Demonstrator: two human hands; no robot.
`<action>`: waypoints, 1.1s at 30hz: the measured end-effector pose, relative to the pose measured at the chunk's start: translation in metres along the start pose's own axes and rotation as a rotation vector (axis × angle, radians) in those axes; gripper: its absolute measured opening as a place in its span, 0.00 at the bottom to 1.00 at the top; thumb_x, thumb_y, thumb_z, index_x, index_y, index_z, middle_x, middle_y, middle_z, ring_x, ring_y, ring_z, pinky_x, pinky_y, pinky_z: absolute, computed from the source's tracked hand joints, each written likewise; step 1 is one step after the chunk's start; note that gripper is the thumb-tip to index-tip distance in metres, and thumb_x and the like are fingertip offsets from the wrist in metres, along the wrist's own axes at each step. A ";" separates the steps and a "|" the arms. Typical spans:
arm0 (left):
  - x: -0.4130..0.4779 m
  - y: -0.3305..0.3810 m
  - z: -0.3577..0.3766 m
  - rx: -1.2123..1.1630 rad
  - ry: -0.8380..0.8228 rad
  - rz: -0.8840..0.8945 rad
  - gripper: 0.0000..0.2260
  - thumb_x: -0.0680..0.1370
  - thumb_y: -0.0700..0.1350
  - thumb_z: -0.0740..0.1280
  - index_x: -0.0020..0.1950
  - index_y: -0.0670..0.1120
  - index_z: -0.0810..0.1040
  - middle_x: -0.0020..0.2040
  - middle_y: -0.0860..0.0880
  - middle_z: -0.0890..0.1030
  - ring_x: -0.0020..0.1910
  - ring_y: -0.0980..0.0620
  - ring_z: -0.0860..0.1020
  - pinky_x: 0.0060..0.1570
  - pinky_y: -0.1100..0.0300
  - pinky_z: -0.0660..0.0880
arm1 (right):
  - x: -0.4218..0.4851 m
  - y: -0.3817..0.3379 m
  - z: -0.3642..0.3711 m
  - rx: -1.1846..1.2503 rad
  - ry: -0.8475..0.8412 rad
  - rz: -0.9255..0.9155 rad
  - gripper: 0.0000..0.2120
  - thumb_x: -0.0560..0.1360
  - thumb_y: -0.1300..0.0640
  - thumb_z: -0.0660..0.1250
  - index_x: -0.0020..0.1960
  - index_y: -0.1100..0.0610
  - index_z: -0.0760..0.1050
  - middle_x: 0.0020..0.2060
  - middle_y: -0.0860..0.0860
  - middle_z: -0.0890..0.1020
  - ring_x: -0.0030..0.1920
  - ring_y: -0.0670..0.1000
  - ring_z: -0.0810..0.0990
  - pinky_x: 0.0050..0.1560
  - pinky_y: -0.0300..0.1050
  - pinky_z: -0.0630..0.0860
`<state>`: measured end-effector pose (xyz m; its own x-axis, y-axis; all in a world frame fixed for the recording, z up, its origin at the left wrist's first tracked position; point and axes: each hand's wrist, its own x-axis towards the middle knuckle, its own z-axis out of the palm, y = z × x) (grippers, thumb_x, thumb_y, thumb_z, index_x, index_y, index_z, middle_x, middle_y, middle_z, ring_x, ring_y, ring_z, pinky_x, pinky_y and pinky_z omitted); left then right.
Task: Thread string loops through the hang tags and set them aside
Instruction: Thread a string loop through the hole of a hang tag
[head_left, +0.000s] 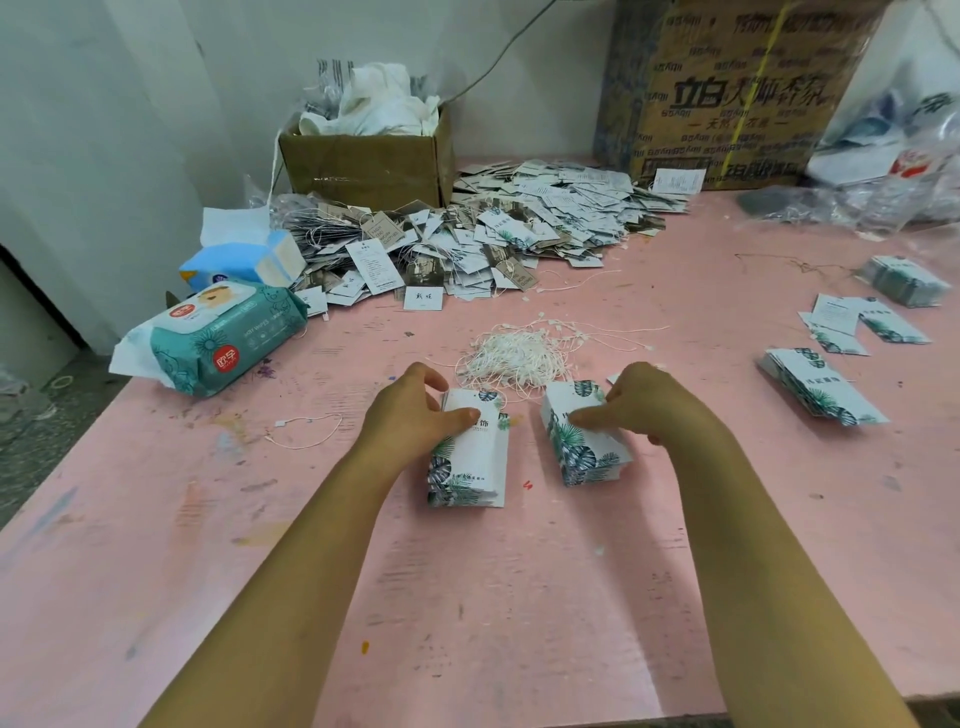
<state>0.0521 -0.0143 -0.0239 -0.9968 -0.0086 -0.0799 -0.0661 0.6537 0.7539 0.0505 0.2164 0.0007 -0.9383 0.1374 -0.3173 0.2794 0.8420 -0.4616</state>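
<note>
The left hand (410, 410) grips the far end of one stack of leaf-printed hang tags (467, 467), thumb across its face. The right hand (654, 405) clasps a second stack (592, 457) at its 3 o'clock. Both lie on the pink table (467, 597), long axes running 12 to 6. The bundle of white string loops (519, 356) sits just beyond at 12 o'clock, about equally near each hand.

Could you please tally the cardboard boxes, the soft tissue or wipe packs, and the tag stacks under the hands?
Brown cardboard boxes: 2, small open box, large printed box.
Soft plastic packs: 2, teal wet-wipe pack, blue tissue pack.
Leaf-printed white paper tag stacks: 2, left stack held by left hand, right stack held by right hand.
Total: 6
</note>
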 end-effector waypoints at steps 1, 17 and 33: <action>0.001 -0.002 0.001 -0.017 0.009 0.004 0.16 0.69 0.50 0.74 0.52 0.48 0.73 0.38 0.52 0.74 0.37 0.55 0.73 0.35 0.59 0.68 | 0.001 -0.001 0.002 0.004 0.021 -0.004 0.21 0.67 0.46 0.74 0.41 0.63 0.70 0.33 0.54 0.71 0.36 0.54 0.69 0.31 0.41 0.63; 0.004 -0.005 -0.004 -0.186 0.041 -0.006 0.11 0.70 0.44 0.75 0.48 0.47 0.77 0.36 0.51 0.75 0.34 0.54 0.74 0.32 0.61 0.67 | 0.007 0.002 0.006 0.059 0.248 -0.091 0.16 0.67 0.51 0.75 0.46 0.62 0.81 0.40 0.58 0.82 0.38 0.54 0.73 0.35 0.42 0.65; -0.006 0.025 0.002 -0.575 0.041 0.087 0.05 0.78 0.40 0.64 0.43 0.48 0.72 0.38 0.49 0.79 0.32 0.56 0.76 0.25 0.66 0.69 | -0.009 -0.014 -0.004 0.937 -0.051 -0.243 0.03 0.71 0.64 0.70 0.39 0.62 0.78 0.20 0.45 0.70 0.22 0.44 0.63 0.21 0.35 0.59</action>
<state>0.0569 0.0040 -0.0057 -0.9998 -0.0103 0.0147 0.0131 0.1371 0.9905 0.0545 0.2054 0.0139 -0.9881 -0.0264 -0.1515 0.1488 0.0838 -0.9853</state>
